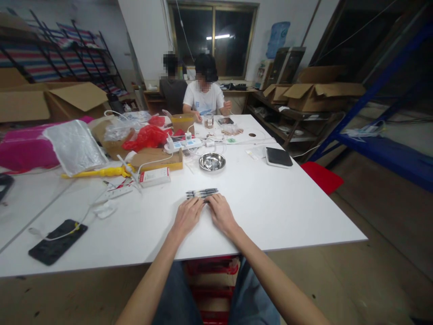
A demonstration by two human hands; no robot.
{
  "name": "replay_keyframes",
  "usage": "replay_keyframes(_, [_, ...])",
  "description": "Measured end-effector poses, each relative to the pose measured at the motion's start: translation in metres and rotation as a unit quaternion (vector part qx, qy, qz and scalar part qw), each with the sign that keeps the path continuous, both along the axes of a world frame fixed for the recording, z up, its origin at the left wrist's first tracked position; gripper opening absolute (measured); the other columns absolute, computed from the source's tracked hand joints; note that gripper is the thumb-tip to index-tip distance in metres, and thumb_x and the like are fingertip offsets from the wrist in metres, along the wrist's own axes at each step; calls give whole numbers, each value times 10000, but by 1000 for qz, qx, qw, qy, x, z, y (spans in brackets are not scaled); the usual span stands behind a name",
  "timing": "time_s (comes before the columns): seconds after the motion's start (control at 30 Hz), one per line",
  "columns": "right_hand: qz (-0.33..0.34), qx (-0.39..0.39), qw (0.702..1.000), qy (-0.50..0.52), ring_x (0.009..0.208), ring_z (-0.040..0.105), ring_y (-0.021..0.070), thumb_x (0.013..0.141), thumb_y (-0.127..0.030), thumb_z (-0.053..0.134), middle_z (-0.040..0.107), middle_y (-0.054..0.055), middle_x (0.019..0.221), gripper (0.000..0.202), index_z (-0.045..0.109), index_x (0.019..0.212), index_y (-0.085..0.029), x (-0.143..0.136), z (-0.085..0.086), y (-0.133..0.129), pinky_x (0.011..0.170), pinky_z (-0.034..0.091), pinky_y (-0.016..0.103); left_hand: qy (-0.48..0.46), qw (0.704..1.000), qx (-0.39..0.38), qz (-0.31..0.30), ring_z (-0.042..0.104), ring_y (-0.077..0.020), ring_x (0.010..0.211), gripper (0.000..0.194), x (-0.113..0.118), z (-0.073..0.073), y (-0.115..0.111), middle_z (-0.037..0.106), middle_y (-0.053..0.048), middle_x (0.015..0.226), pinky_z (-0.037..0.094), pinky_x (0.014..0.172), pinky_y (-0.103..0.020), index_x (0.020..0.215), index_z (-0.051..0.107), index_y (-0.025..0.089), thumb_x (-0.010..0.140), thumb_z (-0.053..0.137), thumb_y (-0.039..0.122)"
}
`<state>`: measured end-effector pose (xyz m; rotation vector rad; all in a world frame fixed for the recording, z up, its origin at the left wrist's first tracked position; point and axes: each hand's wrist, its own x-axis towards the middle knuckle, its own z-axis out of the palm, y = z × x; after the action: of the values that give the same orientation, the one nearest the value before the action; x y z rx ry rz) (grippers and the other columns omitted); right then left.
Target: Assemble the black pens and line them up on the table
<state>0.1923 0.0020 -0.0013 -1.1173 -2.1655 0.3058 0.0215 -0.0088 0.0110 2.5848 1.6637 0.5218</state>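
Several dark pens (202, 192) lie side by side on the white table (280, 207), roughly parallel to its front edge. At their near side, my left hand (188, 214) and my right hand (220, 211) are close together, fingers bent and closed around a dark pen that shows only in part between them. The fingertips hide most of it. Beyond the pens stands a round metal dish (212, 162).
At left lie a phone (58, 241) with a cable, a white-red box (154, 177), a power strip (182, 144) and red bags (147, 137). A black-topped device (279, 157) is at right. A person in white (204, 97) sits across the table.
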Motion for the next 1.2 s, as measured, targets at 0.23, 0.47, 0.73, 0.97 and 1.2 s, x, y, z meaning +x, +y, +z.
replay_keyframes(0.23, [-76,-32,996,42,890,512,238,948,-144,490,629,58,919,119,585,910,-205,7,0,1,796,396,353,14,999,-10,27,584,-226,983,261,-1,1,1,654,-79,967,424,835,-340,942,606,214,998,352,241])
replay_keyframes(0.47, [-114,-47,991,43,873,532,229,970,-171,447,628,48,906,153,589,941,-217,11,-3,-4,784,373,349,-1,999,-35,38,593,-213,965,251,-4,4,-1,676,-61,955,415,813,-327,921,590,220,998,353,251])
replay_keyframes(0.73, [-103,-78,983,133,879,565,219,979,-277,439,659,54,935,193,618,949,-212,11,-3,-1,811,410,350,-36,998,-31,48,581,-217,950,279,-6,3,-1,682,-76,930,413,818,-345,903,601,215,1006,349,277])
replay_keyframes(0.97, [-136,-127,932,311,718,479,166,988,-401,420,532,-4,762,265,523,834,-212,13,4,1,664,384,283,-74,994,-14,74,607,-211,939,300,-9,0,-3,681,-72,925,420,801,-321,922,598,213,1015,322,284])
replay_keyframes(1.2, [-102,-150,918,352,667,426,152,1010,-395,378,440,-20,720,300,446,774,-224,-12,19,-33,613,357,270,-290,949,-50,111,615,-153,765,279,22,2,-25,691,-30,855,419,729,-262,927,613,212,1005,370,326])
